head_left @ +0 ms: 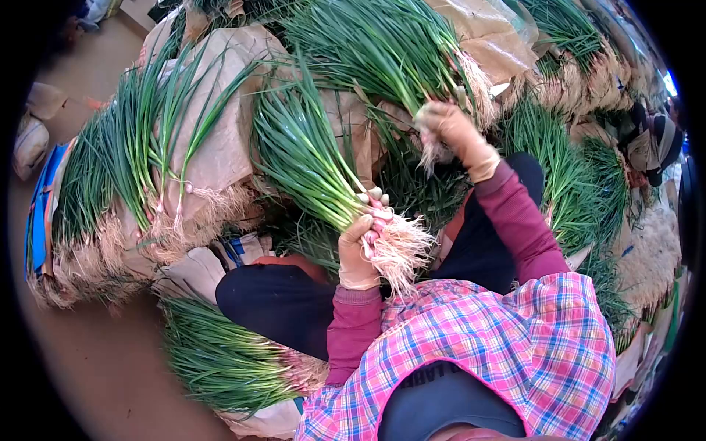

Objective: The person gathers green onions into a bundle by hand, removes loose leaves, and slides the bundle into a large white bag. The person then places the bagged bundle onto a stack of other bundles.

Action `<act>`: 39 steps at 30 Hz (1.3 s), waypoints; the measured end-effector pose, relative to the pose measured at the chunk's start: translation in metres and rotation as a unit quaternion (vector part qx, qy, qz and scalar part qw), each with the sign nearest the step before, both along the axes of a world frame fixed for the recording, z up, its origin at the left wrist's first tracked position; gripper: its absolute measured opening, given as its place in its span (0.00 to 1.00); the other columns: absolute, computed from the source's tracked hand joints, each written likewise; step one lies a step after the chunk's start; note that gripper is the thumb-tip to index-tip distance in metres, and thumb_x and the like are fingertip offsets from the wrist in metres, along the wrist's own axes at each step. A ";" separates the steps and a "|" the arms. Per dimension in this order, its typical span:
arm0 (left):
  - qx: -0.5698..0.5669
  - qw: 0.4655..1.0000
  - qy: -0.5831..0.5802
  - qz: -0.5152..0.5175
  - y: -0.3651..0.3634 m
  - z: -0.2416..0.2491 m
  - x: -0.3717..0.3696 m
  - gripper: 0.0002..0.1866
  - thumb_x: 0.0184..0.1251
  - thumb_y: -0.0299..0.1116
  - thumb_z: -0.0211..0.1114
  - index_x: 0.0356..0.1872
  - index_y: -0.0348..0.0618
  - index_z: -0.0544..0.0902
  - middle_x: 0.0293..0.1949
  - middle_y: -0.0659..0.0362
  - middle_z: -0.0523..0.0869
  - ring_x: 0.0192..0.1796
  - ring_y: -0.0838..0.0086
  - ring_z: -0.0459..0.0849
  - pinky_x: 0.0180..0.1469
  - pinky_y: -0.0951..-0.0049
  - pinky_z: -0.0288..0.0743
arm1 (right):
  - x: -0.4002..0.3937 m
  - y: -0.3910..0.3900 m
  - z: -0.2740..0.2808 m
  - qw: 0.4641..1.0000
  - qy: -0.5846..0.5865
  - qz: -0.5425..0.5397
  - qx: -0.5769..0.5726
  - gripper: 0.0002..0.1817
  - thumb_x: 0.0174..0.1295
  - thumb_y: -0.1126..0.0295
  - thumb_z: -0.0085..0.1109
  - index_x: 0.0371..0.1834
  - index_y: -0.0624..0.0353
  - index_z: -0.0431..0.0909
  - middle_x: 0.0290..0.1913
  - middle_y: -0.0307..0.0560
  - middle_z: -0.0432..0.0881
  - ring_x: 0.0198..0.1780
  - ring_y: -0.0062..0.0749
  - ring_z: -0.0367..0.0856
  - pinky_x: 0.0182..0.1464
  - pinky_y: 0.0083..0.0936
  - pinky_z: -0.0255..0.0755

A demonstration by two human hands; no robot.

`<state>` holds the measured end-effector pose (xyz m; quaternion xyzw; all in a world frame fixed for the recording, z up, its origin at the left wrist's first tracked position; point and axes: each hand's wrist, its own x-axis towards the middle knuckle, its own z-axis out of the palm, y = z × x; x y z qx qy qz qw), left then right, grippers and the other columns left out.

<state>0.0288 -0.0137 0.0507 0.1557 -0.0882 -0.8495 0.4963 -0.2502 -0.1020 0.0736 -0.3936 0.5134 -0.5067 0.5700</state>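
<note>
left hand (358, 253) grips scallion bunch (312, 158); right hand (452, 132) grasps scallion pile (390, 48).

One partial inscription noted: pale capital letters, upside down to the camera, on the dark garment (441, 389) under the plaid shirt (544, 345), near its lower edge. Letters appear as "LABEL"; reading uncertain. No other legible text.

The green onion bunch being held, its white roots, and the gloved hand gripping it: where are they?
green onion bunch (309, 158), head view, on the green leaves.
white roots (403, 253), head view, on the root tuft.
left hand (357, 257), head view, on the glove's back.
</note>
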 end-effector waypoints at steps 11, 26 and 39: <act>-0.054 0.998 0.022 -0.003 0.000 -0.019 -0.021 0.19 0.59 0.21 0.63 0.53 0.38 0.74 0.50 0.51 0.79 0.56 0.61 0.78 0.61 0.65 0.73 | 0.067 0.060 -0.059 0.985 -0.021 -0.166 0.029 0.09 0.64 0.65 0.63 0.42 0.56 0.84 0.34 0.36 0.84 0.29 0.25 0.81 0.32 0.26 0.76; -0.051 0.995 -0.088 0.004 0.010 -0.019 -0.004 0.20 0.57 0.22 0.62 0.53 0.38 0.74 0.52 0.51 0.79 0.58 0.59 0.79 0.61 0.60 0.75 | 0.027 0.099 0.079 0.982 0.113 -0.151 0.009 0.12 0.66 0.67 0.58 0.48 0.60 0.81 0.31 0.34 0.80 0.26 0.13 0.71 0.29 0.14 0.66; -0.002 0.999 -0.015 -0.047 0.005 -0.008 -0.013 0.17 0.61 0.27 0.65 0.51 0.39 0.76 0.50 0.54 0.75 0.55 0.66 0.74 0.59 0.67 0.72 | 0.001 0.082 0.014 0.789 0.589 -0.162 -0.063 0.16 0.63 0.57 0.61 0.48 0.53 0.83 0.43 0.49 0.84 0.44 0.45 0.84 0.46 0.37 0.76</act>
